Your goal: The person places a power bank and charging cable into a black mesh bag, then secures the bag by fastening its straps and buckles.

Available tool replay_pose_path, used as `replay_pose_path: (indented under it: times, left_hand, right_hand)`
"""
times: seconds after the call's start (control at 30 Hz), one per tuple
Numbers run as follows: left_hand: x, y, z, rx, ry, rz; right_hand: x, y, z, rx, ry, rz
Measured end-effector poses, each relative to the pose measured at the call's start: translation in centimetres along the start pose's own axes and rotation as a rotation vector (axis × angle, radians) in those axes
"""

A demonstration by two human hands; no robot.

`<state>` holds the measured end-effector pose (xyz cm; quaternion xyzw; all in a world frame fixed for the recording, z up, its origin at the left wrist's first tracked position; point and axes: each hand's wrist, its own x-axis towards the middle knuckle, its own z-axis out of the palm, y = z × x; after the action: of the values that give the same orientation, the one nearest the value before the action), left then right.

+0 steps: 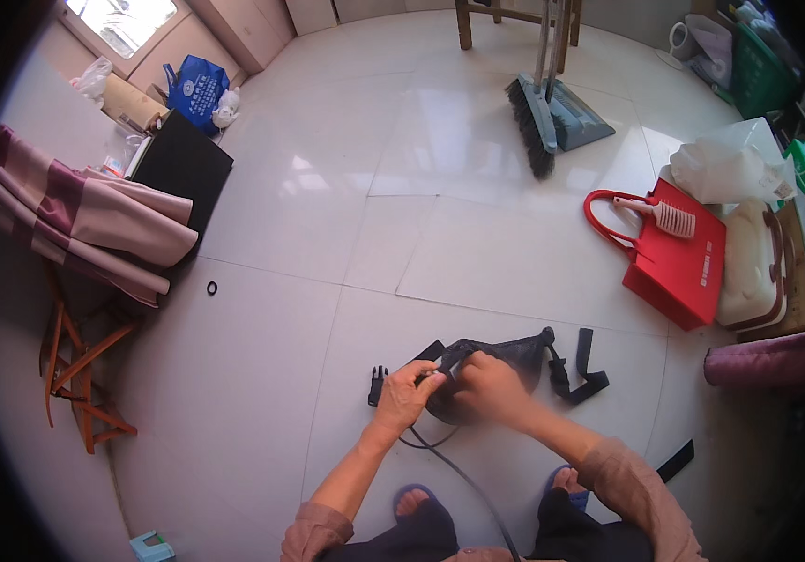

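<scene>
A black mesh bag (515, 351) with webbing straps lies on the tiled floor before me. My left hand (406, 393) pinches the bag's left edge between thumb and fingers. Against the middle of the bag is my right hand (492, 388), slightly blurred, its fingertips bent into the dark fabric; what they grip is hidden. A black side-release buckle (378, 386) lies just left of my left hand. On the right a black webbing strap (585, 383) bends across the floor. A dark cable (462, 474) runs from below the bag towards my body.
A red tote bag (683, 260) with a pink hairbrush (673, 219) on it lies at the right. Farther off are a broom (536, 126) and a dustpan (585, 123). A folding wooden stand (83, 372) is at left; a small black ring (212, 288) lies on the floor.
</scene>
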<state>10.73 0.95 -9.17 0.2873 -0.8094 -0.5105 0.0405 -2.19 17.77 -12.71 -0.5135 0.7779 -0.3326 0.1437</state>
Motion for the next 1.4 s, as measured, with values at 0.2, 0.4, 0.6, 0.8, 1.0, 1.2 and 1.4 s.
replay_pose_path:
  times: [0.2,0.4,0.6,0.8,1.0,1.2,1.4]
  left_hand:
    - [-1.1,-0.2,0.5,-0.107,-0.048,0.107]
    - [-1.8,1.6,0.1,0.103,-0.091,0.277]
    - [-2.4,0.9,0.2,0.121,-0.083,0.034]
    - [-2.6,0.6,0.7,0.095,0.013,0.302]
    - [-2.9,0.8,0.7,0.122,-0.014,0.238]
    - [-2.1,1.1,0.8,0.166,0.044,0.387]
    - [-2.2,2.4,0.4,0.272,0.004,0.369]
  right_hand:
    - [-1.1,-1.5,-0.2,0.23,0.176,0.044]
    - [0.8,-4.6,-2.6,0.168,0.129,0.01]
    - [1.3,-4.5,-1.7,0.23,0.02,0.171]
    - [1.7,-3.9,-2.0,0.333,-0.069,0.199]
    - [0.9,-4.4,-0.5,0.278,0.24,0.03]
    - [0.8,-4.4,0.5,0.107,0.262,0.066]
    - [1.1,-5.1,-0.7,0.512,0.278,0.344]
